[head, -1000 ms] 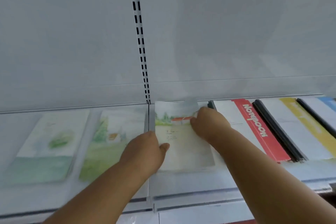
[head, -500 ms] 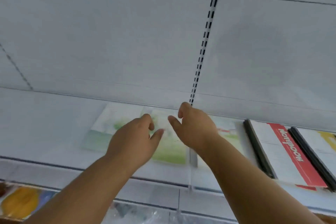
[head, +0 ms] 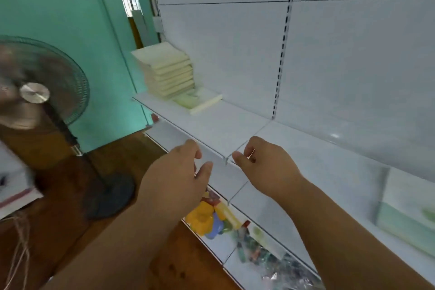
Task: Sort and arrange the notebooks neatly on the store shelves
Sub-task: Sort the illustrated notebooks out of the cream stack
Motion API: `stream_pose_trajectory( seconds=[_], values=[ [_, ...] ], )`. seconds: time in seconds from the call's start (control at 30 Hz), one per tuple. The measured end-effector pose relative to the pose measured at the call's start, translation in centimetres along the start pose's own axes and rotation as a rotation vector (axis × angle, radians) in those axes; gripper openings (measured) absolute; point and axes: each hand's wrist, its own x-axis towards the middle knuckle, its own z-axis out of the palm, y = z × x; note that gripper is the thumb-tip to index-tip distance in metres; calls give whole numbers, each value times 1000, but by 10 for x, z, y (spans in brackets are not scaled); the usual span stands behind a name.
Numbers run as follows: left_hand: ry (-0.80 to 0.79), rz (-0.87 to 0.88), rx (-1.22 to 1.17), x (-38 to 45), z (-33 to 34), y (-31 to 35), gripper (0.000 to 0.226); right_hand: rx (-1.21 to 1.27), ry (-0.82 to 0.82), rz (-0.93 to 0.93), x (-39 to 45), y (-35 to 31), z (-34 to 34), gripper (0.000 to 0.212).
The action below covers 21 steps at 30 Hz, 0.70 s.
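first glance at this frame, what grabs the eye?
Two bare hands, left hand and right hand, hang empty over the white shelf edge at centre. Behind them at the shelf's far left end rises a stack of cream notebooks. A standing fan fills the left edge.

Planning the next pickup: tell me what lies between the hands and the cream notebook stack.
Head view: only bare white shelf between the hands and the cream notebook stack.

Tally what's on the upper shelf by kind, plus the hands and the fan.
Stack of pale yellow notebooks: 1
Loose flat notebook beside the stack: 1
Green-cover notebook at right: 1
Hands, holding nothing: 2, left hand, right hand
Standing fan: 1
Total: 6
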Motion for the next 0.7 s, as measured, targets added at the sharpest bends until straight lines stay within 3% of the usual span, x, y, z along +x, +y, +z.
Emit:
stream_pose_trajectory(
  seconds=[0.13,0.33,0.57,0.7],
  values=[
    [-16,-39,4,40,15,-46,20,196,-27,-18,53,-12,28,44],
    [-20,-57,-13,125,35,-95,22,377,-118,165,170,-11,58,74],
    [4,-34,3,235,15,-155,18,267,-208,338,312,-49,101,89],
    [-45,12,10,281,38,-188,18,-2,-148,320,372,-55,135,78]
  ],
)
